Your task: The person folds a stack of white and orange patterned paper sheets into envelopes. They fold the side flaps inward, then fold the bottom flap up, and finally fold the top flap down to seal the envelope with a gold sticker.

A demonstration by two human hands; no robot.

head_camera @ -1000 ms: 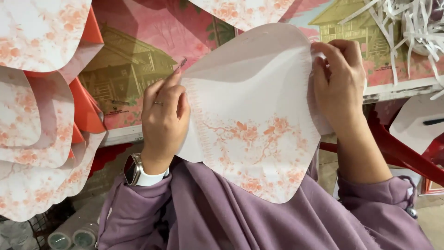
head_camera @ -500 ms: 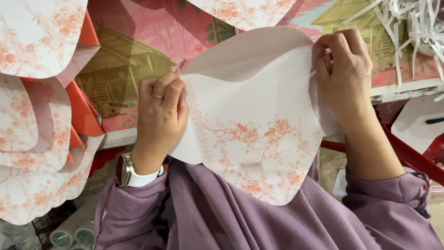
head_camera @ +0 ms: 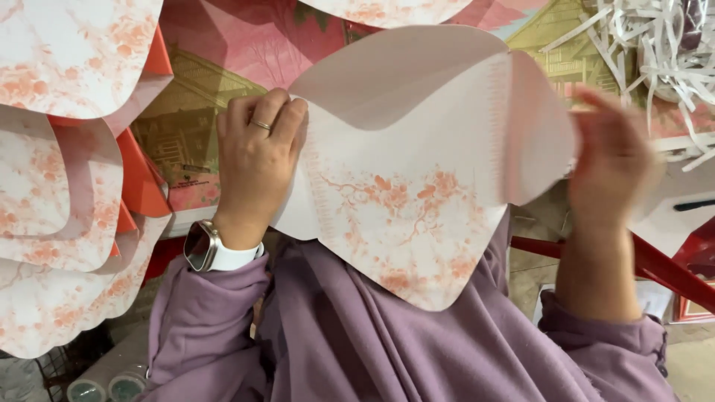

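The card (head_camera: 417, 186) was the biggest thing before me: a broad sheet of pale paperboard with scalloped edges and an orange blossom print, its two side flaps folded inward. It hung in the air between my two hands, over my purple sleeves (head_camera: 402, 357). I judged it light and fairly stiff, yet quick to crease along its scored folds, so the flap edges were the right places to grip, with flat fingers rather than a hard pinch.

To the left of my left hand a stack (head_camera: 67, 186) of matching printed sheets fanned out, orange showing on their undersides. Beyond both hands lay red and gold printed boards (head_camera: 223, 52), and above my right hand a tangle of white paper shreds (head_camera: 655, 52).

My left hand (head_camera: 257, 167) was curled nearly closed over the left flap's edge, fingers on top, pressing the fold down. My right hand (head_camera: 614, 160) sat at the right flap, blurred; I could not tell whether it gripped the flap or only touched it.

A watch (head_camera: 202, 246) sat on my left wrist.
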